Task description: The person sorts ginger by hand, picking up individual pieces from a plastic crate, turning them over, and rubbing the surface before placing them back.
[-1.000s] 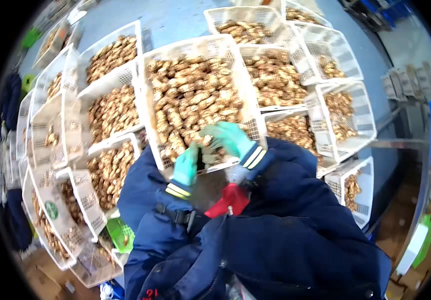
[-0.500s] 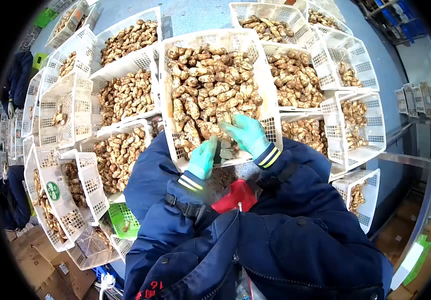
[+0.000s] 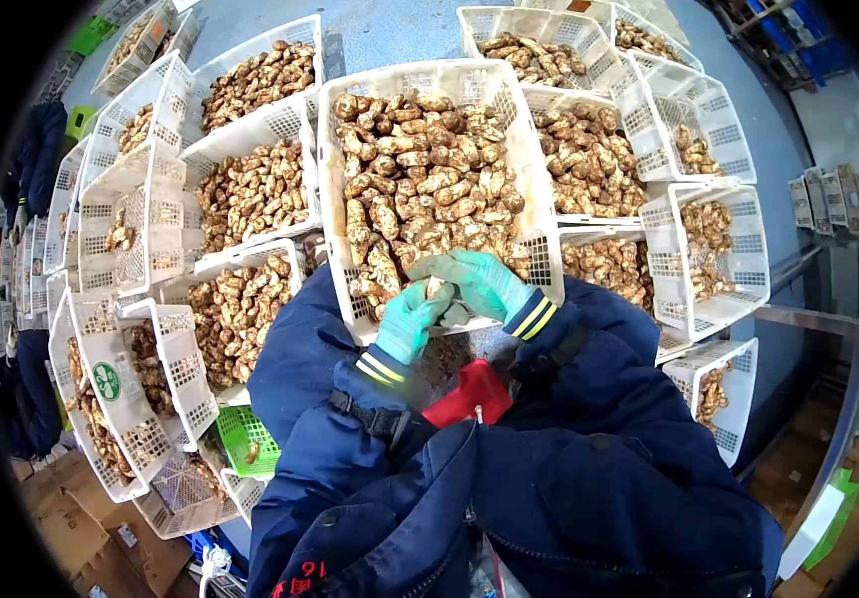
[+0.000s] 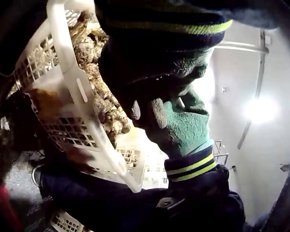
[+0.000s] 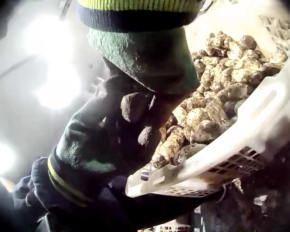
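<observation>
Both hands wear green gloves with grey, soiled fingers and meet over the near end of a large white crate (image 3: 541,214). This crate is heaped with brown-and-cream mushrooms (image 3: 429,179). Between the fingers shows the pale end of one small mushroom (image 3: 435,287). My left hand (image 3: 408,317) holds it from below and the left. From the right, my right hand (image 3: 484,282) curls its fingers over it. Both wrist views show the gloved fingers bunched together in deep shadow beside the crate's rim (image 5: 217,159), which hides most of what they hold.
More white crates of mushrooms stand close on the left (image 3: 185,164) and right (image 3: 649,199). A green basket (image 3: 247,439) sits low at the left. A metal frame (image 3: 813,317) runs along the right, and cardboard boxes (image 3: 101,518) lie at lower left.
The view has shifted since the first frame. My right hand has come down and left from over the heap to meet the left hand, and a small mushroom now shows between them.
</observation>
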Demonstrator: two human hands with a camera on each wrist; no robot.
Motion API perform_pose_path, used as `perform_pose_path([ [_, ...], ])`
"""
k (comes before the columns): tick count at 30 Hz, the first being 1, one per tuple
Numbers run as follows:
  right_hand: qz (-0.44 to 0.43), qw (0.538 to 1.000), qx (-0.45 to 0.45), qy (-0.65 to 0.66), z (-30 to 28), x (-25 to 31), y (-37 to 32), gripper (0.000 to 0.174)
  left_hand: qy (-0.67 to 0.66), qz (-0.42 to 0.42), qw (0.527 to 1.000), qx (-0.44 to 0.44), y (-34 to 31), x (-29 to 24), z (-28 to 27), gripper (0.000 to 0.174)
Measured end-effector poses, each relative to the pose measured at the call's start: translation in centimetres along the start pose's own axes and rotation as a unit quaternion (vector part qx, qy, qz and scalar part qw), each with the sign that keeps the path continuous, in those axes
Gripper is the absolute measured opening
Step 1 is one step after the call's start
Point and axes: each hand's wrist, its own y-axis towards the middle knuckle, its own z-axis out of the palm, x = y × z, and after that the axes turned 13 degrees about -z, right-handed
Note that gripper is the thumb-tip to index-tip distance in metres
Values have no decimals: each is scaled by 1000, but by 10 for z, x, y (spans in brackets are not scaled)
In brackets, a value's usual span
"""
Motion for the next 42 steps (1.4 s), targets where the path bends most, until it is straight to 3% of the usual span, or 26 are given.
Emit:
perform_pose_path([
  [2, -1, 998, 2, 57, -2, -5, 1, 33, 12, -7, 1000, 9, -6, -9, 1, 33],
  [4, -72, 996, 28, -39, -8, -17, 4, 34, -3, -11, 1000, -12, 3, 1, -6, 39],
  [6, -2, 995, -12, 104, -3, -17, 9, 34, -16, 13, 1000, -5, 8, 10, -12, 40],
  [7, 1, 995, -46, 90, -2, -14, 2, 34, -32, 31, 999, 7, 11, 15, -15, 38],
  [10, 11, 992, -15, 126, -11, -31, 9, 32, 2, 39, 999, 7, 16, 19, -22, 34],
  [11, -2, 1000, 5, -6, -4, -11, 4, 32, -28, 46, 999, -3, 13, 18, -16, 31],
  [14, -10, 1000, 1, 22, -7, -18, 5, 33, 67, 40, 995, -70, 0, 4, -5, 32],
  [15, 47, 995, -16, 81, -10, -24, 8, 33, 43, 8, 998, -52, 6, 6, -8, 32],
  [16, 70, 994, -23, 80, -15, -27, 7, 36, 39, 48, 997, -38, 8, 13, -11, 32],
  [19, 32, 995, -47, 80, -19, -40, 12, 41, 34, -3, 999, -31, -3, 0, -9, 33],
  [20, 30, 994, -60, 85, -27, -52, 15, 43, 7, 9, 1000, -19, 3, 5, -12, 34],
  [21, 5, 997, -73, -15, -29, -51, 14, 44, -21, 20, 1000, -6, 9, 11, -15, 36],
  [22, 7, 994, -94, 63, -32, -54, 16, 45, -72, 23, 997, 16, 18, 17, -17, 36],
  [24, -11, 989, -149, 17, -35, -52, 18, 47, -40, 22, 999, -17, 9, 10, -20, 35],
  [26, -48, 992, -113, -22, -37, -53, 16, 47, -29, 18, 998, -50, -1, -3, -5, 32],
  [31, -31, 995, -87, -41, -22, -37, 11, 35, 31, 19, 994, -101, 6, -2, -6, 25],
  [34, -62, 983, -26, -172, -29, -37, 9, 36, -20, 21, 998, -61, -1, -6, 0, 23],
  [35, -8, 995, -98, 26, -28, -44, 13, 37, -13, 20, 997, -72, 0, -7, -1, 23],
  [39, -17, 997, -78, -6, -29, -42, 12, 38, -1, 6, 997, -76, 6, -2, -8, 20],
  [42, -38, 996, -45, -67, -21, -29, 7, 35, -91, 83, 990, -62, 7, 5, -4, 23],
])
